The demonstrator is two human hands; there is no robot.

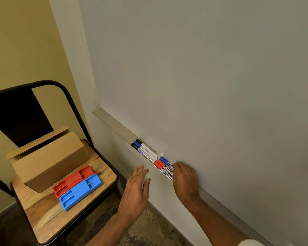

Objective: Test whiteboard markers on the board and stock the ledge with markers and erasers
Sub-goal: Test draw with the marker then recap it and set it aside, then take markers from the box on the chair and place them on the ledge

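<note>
- Red- and blue-capped markers lie in the ledge under the whiteboard, just beside three more markers toward its left end.
- Right hand covers their barrels with fingers bent. Whether it grips them cannot be told, and their ends are hidden.
- Left hand hovers spread off the ledge's front edge.
- Red eraser and blue eraser touch on the chair seat, against a cardboard box.

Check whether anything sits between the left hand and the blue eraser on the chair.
Nothing visible does. The left hand hovers open beside the chair seat, and the blue eraser lies uncovered near that edge. The red eraser lies alongside it and the cardboard box behind both, off that path.
</note>
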